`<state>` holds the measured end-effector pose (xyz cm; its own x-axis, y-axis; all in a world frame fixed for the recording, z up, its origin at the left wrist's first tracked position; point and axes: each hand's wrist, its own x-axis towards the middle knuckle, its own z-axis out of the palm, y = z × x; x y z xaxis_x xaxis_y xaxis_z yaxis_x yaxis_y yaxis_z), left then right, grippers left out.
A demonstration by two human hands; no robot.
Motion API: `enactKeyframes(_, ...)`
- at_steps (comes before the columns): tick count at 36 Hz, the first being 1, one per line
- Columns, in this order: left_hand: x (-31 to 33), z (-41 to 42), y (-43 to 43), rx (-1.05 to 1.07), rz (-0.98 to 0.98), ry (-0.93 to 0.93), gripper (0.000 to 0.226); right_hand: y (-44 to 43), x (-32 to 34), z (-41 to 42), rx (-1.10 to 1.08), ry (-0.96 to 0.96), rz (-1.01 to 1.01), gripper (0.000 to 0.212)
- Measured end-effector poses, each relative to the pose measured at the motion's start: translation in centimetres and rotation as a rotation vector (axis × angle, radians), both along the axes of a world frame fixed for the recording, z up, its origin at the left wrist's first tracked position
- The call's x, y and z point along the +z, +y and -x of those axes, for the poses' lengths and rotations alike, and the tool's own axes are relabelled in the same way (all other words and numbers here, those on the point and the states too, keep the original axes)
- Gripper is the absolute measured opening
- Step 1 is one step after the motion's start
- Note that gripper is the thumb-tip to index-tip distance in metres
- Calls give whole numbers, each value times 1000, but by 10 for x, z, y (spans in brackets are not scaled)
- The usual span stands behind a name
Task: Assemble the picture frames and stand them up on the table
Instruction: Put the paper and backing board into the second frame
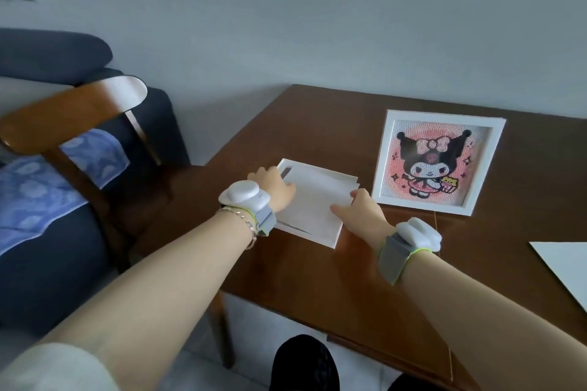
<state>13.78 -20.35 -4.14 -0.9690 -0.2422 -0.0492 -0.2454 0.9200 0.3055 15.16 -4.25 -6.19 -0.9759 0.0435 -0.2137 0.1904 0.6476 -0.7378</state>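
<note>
Two hands meet a white backing sheet [314,197] on a flat white square picture frame [327,240] at the brown wooden table's [317,124] left side. The left hand [273,182] presses with spread fingers; I cannot tell whether the right hand [362,209] grips. A framed cartoon picture [438,162] sits just right.

No text, label, brand or number can be read. The framed picture [438,162] on the counter [317,124] carries only a cartoon figure with a bow. A faint mark on the side of the wrist unit [244,195], left of the framed picture, is too small to read.
</note>
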Motion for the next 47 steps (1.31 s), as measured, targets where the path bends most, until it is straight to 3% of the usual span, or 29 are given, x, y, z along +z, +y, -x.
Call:
enactKeyframes(4, -8, 0, -3, 44, -211, -89, 48, -2, 2, -1, 4, -2, 11, 64)
enactKeyframes(8, -4, -5, -7, 102, -241, -57, 43, 4, 5, 0, -17, 8, -35, 62)
enactKeyframes(16, -9, -20, -14, 45, -480, -505, 41, 50, -4, -11, 41, -57, -301, 47)
enactKeyframes(19, -14, -27, 3, -51, -497, -580, 40, 70, -6, -18, 28, -92, -356, 47)
enactKeyframes(25, -21, -33, 33, -135, -541, -561, 29, 101, -8, -28, -6, -117, -417, 64)
enactKeyframes(34, -19, -40, 57, -182, -472, -373, 29, 124, -5, -35, -72, -82, -315, 48)
enactKeyframes(40, -17, -41, 60, -172, -495, -371, 27, 126, -7, -33, -112, -48, -285, 47)
enactKeyframes(47, -16, -42, 64, -184, -455, -306, 25, 126, -2, -32, -196, 133, -160, 22)
